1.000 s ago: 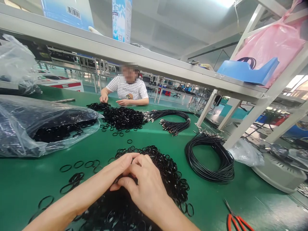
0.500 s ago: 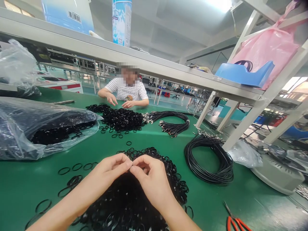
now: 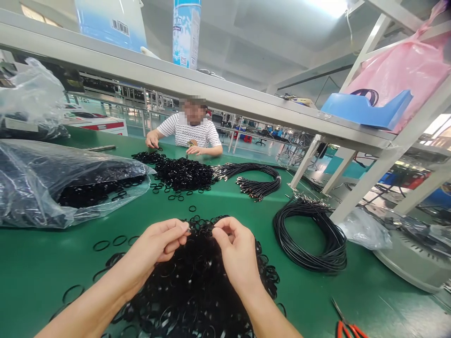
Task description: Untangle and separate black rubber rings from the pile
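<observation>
A clear bag (image 3: 52,183) lies on the left of the green table (image 3: 246,209). It is full of black rings. Some loose rings (image 3: 105,244) lie flat on the table just in front of it.

The left hand (image 3: 155,246) is up over a big pile (image 3: 197,286) of black rings, close to the person. Its thumb and finger are pinched tight together. Between the two hands is a thin black ring (image 3: 201,228), and each hand nips one side of it. The ring is hard to see against the dark pile behind it. The right hand (image 3: 237,253) is just beside the left one, over the same pile, and its fingertips are pinched tight too.

Farther back is a far pile (image 3: 183,171) of rings. Another person (image 3: 192,134) in a striped shirt sits behind it with both hands on the table.

To the right of that lie black cords (image 3: 257,180) with metal ends. Nearer is a round coil (image 3: 310,234) of black wire. Red cutters (image 3: 347,326) lie at the bottom right edge.
</observation>
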Demonstrator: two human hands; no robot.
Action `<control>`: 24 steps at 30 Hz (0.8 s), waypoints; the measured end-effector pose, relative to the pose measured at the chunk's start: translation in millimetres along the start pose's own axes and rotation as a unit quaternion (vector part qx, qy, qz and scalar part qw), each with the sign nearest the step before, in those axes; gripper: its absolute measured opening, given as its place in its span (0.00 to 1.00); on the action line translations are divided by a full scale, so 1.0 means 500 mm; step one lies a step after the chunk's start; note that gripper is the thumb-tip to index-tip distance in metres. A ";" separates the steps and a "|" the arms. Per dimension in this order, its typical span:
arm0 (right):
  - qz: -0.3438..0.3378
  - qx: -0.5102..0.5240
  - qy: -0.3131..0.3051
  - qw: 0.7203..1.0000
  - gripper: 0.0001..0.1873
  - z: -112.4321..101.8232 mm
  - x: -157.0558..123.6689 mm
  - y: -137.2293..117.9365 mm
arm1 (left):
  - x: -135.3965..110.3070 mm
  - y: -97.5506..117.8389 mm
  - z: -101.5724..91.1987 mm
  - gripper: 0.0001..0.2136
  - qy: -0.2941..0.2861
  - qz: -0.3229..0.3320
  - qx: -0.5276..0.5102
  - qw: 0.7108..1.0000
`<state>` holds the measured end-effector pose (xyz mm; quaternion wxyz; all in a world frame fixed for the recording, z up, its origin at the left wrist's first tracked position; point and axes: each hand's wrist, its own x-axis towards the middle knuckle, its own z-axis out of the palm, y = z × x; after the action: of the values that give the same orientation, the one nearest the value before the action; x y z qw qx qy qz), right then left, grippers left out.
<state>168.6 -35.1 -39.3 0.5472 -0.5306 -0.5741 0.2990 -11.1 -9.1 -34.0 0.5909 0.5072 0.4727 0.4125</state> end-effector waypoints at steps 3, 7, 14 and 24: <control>-0.027 -0.042 0.036 0.998 0.06 -0.016 0.009 -0.001 | 0.007 0.001 -0.008 0.13 0.024 -0.001 -0.098 0.995; -0.078 -0.183 -0.038 0.979 0.09 -0.028 0.011 -0.005 | 0.008 0.006 -0.005 0.05 0.030 -0.060 -0.271 0.960; -0.157 -0.231 -0.100 0.955 0.09 0.007 -0.024 -0.013 | 0.002 0.000 0.019 0.09 0.025 -0.099 -0.362 0.927; -0.089 -0.067 -0.105 0.988 0.06 0.022 -0.024 -0.011 | -0.001 0.001 0.025 0.09 0.025 -0.086 -0.300 0.950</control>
<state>154.5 -45.1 -40.2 0.4714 -0.4786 -0.6922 0.2637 1.3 -12.0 -33.1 0.7371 0.2532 0.3832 0.4956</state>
